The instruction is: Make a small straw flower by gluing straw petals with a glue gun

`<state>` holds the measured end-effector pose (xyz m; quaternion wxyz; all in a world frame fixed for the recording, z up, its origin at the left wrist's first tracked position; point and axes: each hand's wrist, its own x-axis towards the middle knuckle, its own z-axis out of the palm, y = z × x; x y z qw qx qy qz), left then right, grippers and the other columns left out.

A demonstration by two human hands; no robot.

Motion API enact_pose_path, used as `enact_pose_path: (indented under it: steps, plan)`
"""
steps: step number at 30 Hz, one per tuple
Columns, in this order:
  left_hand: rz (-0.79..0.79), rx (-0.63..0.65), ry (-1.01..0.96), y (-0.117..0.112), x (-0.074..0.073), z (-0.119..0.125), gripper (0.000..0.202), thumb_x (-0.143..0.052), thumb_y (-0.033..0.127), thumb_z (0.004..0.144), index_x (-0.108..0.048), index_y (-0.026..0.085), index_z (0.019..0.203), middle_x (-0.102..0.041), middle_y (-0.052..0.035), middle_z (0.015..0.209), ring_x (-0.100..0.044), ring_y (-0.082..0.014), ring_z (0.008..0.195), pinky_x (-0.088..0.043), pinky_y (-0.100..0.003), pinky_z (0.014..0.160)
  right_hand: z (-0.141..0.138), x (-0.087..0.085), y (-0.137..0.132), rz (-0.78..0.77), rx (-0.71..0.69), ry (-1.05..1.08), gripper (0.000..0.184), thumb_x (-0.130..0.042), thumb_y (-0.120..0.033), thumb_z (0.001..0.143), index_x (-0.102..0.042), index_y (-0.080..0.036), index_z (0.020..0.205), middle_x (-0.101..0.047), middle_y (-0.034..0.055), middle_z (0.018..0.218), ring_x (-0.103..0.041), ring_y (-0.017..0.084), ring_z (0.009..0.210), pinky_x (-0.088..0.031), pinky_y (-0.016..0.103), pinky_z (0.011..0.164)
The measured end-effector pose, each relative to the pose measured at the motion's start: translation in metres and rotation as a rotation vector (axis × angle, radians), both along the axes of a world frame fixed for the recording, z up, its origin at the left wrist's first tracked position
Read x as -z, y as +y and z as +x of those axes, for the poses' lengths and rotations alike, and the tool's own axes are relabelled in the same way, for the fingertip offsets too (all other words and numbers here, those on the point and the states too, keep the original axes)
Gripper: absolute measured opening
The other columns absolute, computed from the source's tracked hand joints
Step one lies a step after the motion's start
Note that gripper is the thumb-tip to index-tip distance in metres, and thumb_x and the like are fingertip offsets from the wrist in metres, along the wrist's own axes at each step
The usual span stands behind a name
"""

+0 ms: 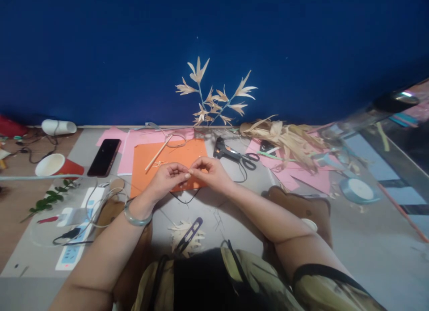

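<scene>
A smooth, dark-blue wall fills my view beyond the matte grey tabletop. I see papery, crinkled dried husks heaped right of pale, pointed flowers on thin stems. The flat, smooth orange sheet lies under my wearer's left hand and right hand; both are pinched, fingertips meeting, and I can't tell what, if anything, they grip. Near the left hand, a slim, straight tan stick slants across the sheet, far end rightward, toward the wall. Thin pale slivers lie beside it.
</scene>
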<state>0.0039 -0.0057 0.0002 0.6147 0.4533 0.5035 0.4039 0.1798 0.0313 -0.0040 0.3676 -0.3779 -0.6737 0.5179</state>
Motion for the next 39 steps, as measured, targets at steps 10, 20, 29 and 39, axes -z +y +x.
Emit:
enact_pose_path:
  steps: [10, 20, 29, 39]
  plan:
    - [-0.060, 0.059, -0.080, -0.003, -0.002, -0.004, 0.028, -0.075, 0.039, 0.070, -0.064, 0.014, 0.078, -0.065, -0.0009, 0.062, -0.060, -0.0109, 0.054, -0.050, -0.022, 0.053, -0.001, -0.001, -0.002, -0.208, -0.039, 0.130, 0.028, -0.070, -0.041, 0.075, -0.062, -0.014, 0.075, -0.062, -0.0004, 0.067, -0.053, 0.009, 0.060, -0.042, 0.021, 0.059]
    - [0.081, -0.044, -0.021, -0.002, -0.005, 0.003, 0.029, -0.074, 0.040, 0.070, -0.060, 0.015, 0.069, -0.064, -0.0006, 0.061, -0.059, -0.0110, 0.054, -0.050, -0.024, 0.055, 0.000, 0.002, -0.001, -0.132, -0.031, 0.087, 0.023, -0.068, -0.037, 0.077, -0.064, -0.014, 0.076, -0.065, 0.0017, 0.071, -0.056, 0.011, 0.067, -0.045, 0.024, 0.064]
    - [0.176, -0.141, 0.126, -0.001, 0.000, 0.004, 0.024, -0.074, 0.036, 0.070, -0.064, 0.014, 0.073, -0.065, -0.0009, 0.060, -0.060, -0.0117, 0.053, -0.049, -0.024, 0.056, -0.001, 0.002, -0.004, 0.044, -0.022, -0.013, 0.015, -0.062, -0.029, 0.081, -0.066, -0.014, 0.078, -0.068, 0.0029, 0.074, -0.058, 0.012, 0.067, -0.045, 0.024, 0.064]
    - [0.253, -0.115, 0.155, 0.000, 0.008, 0.000, 0.025, -0.074, 0.036, 0.071, -0.063, 0.015, 0.079, -0.064, -0.0002, 0.066, -0.058, -0.0099, 0.053, -0.047, -0.022, 0.053, -0.002, 0.003, -0.005, 0.136, -0.021, -0.007, 0.011, -0.060, -0.023, 0.082, -0.065, -0.015, 0.076, -0.066, 0.0029, 0.073, -0.058, 0.012, 0.067, -0.044, 0.023, 0.064]
